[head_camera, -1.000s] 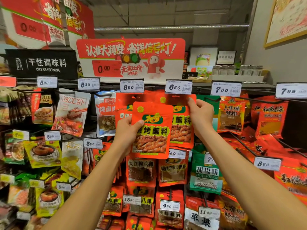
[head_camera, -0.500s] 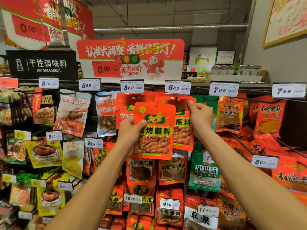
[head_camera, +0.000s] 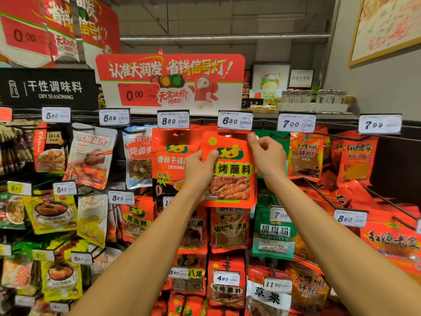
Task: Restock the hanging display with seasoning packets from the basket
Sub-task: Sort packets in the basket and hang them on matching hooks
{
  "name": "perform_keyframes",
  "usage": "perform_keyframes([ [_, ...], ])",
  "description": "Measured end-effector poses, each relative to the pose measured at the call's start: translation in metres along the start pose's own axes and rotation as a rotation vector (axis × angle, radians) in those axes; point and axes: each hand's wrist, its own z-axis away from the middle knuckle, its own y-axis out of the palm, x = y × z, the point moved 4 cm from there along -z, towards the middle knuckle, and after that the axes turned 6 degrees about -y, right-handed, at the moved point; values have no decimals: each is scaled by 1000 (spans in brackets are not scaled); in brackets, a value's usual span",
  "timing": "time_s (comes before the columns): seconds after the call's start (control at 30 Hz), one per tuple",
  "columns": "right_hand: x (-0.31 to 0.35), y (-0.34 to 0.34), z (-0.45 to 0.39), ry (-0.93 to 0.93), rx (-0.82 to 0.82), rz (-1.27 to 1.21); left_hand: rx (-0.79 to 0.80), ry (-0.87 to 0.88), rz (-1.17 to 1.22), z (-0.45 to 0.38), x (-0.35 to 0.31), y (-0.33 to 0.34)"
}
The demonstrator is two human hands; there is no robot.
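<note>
The left hand (head_camera: pixel 200 169) grips the orange seasoning packet (head_camera: pixel 230 174) by its left edge, thumb on its face, holding it upright and level. The right hand (head_camera: pixel 266 156), just beside, pinches the packet's top right corner, presumably to steer its hang hole onto the peg under the 6.30 price tag (head_camera: pixel 235 120) directly above.

We face a supermarket aisle: a black "DRY SEASONING" sign (head_camera: pixel 49 87), a red promotional board (head_camera: pixel 169 82), a grey wall (head_camera: pixel 376 87) and a framed poster (head_camera: pixel 385 26) overhead.
</note>
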Motion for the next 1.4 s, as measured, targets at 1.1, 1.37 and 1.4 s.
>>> perform_keyframes([
  [1.1, -37, -2, 30, 59, 188, 86, -75, 132, -644, 33, 12, 14],
  [1.37, -51, 17, -5, 104, 230, 328, 17, -123, -416, -9, 15, 33],
  [1.4, -55, 20, -11, 142, 248, 351, 14, -127, -416, -14, 14, 35],
])
